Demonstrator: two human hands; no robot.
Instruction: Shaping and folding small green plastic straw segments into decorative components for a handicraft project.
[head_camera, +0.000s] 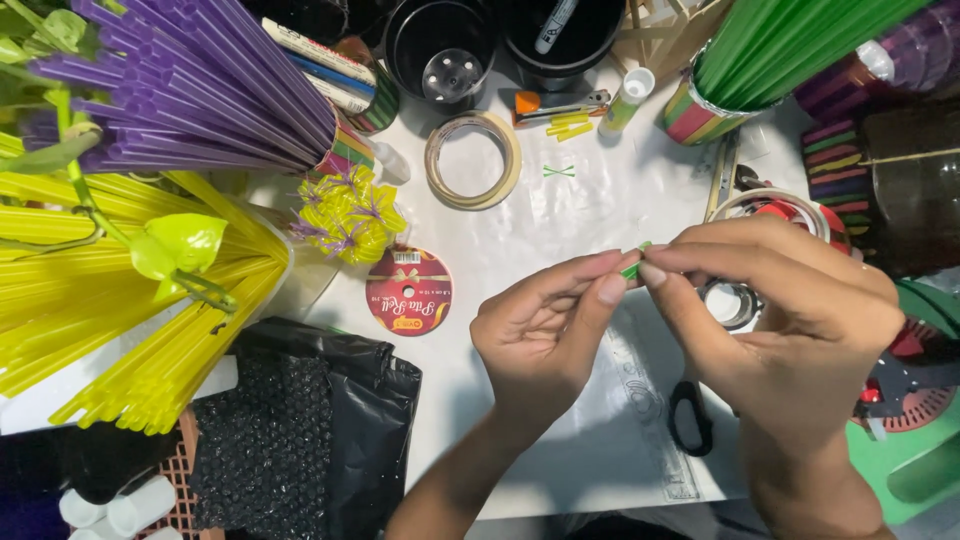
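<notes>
One head-worn camera looks almost straight down at the white tabletop (560, 215) from close above, the person's forearms entering from the bottom edge; no second view shares the scene.

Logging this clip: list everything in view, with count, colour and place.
straw piece: one, green, pinched between both hands
purple straws: bundle, top left
yellow straws: bundle, left
green straws: bundle, striped cup, top right
straw flowers: cluster, yellow and purple, beside purple straws
masking tape roll: one, beige, top centre
ribbon spool: one, red, centre
scissors: one, black handles, under right hand
black pots: two, top
left hand: centre
right hand: right
</notes>
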